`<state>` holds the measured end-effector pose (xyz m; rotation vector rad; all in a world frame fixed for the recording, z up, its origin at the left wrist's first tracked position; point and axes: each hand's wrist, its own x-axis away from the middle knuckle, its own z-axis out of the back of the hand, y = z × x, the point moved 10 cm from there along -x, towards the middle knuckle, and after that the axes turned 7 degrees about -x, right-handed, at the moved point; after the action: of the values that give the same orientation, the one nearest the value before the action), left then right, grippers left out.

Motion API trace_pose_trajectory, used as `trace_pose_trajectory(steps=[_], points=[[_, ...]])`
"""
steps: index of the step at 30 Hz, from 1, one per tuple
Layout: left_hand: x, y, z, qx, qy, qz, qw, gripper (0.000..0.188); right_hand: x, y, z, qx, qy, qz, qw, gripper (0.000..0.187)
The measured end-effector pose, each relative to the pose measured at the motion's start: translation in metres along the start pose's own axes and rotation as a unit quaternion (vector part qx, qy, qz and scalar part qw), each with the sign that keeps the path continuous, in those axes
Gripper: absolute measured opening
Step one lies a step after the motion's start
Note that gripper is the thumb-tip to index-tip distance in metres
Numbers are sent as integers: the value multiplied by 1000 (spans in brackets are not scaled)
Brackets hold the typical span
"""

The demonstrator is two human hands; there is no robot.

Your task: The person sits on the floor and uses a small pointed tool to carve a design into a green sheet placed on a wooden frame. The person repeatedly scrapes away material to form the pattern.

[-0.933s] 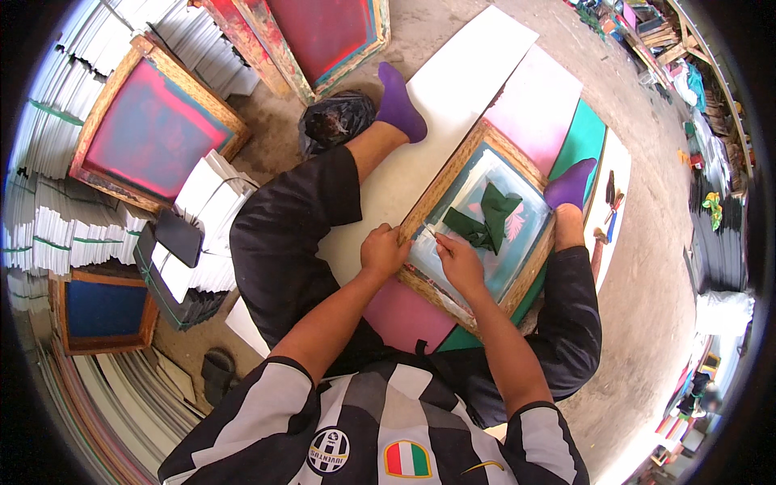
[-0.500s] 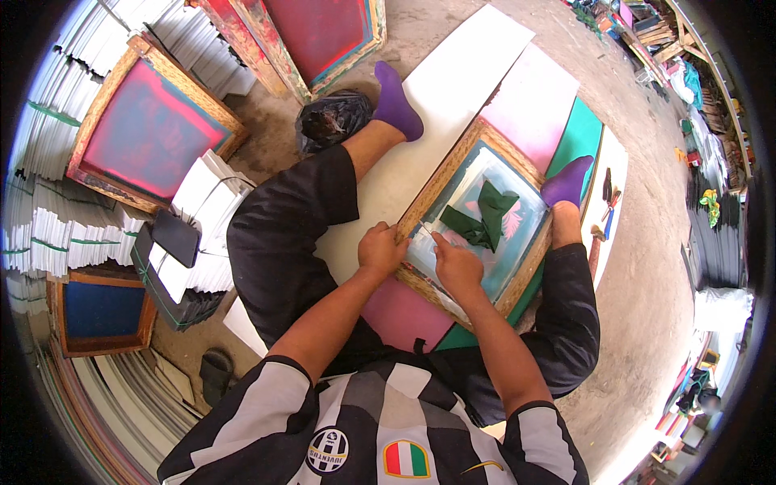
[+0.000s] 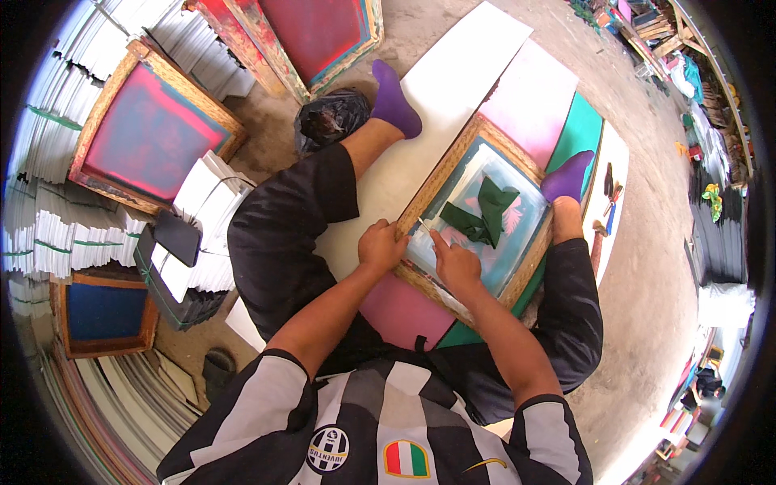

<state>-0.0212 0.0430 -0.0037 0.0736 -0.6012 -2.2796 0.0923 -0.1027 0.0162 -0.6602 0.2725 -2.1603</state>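
Observation:
A wood-framed printing screen [image 3: 443, 168] lies between my spread legs, its blue-grey mesh [image 3: 508, 257] showing a pink leaf-like pattern. My left hand [image 3: 381, 246] is closed on the frame's left side, near the lower corner. Over the mesh, my right hand [image 3: 457, 265] pinches a thin, pale, stick-like tool [image 3: 423, 225], index finger stretched along it. The tool's tip is by the inner edge of the left frame bar; its exact kind is too small to make out. A crumpled dark green cloth [image 3: 493, 208] rests on the mesh, beyond my right hand.
White, pink and green sheets [image 3: 529, 97] lie under the screen. Hand tools [image 3: 609, 210] sit beyond my right leg. At left stand a pink-stained screen [image 3: 153, 129], paper stacks [image 3: 212, 190] and a blue screen [image 3: 103, 311]. A black plastic bag [image 3: 331, 117] is beside my left foot.
The thin tool in my right hand has tilted slightly, its tip shifting up and left toward the frame bar. My left hand keeps its grip, and the green cloth has stayed put.

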Motion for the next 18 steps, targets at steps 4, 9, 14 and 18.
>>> trace_pose_trajectory(steps=[4,9,14,18], points=[[0,0,-1,1,11,0,1000,41,-1,1,5,11,-48,-33,998,42],[1,8,5,-15,3,-3,1000,35,-18,40,-30,-343,34,46,938,37],[1,4,3,-19,2,3,1000,33,-7,21,-13,-165,53,30,984,38],[2,4,5,-6,22,-7,1000,36,-8,13,3,-40,61,71,995,40]])
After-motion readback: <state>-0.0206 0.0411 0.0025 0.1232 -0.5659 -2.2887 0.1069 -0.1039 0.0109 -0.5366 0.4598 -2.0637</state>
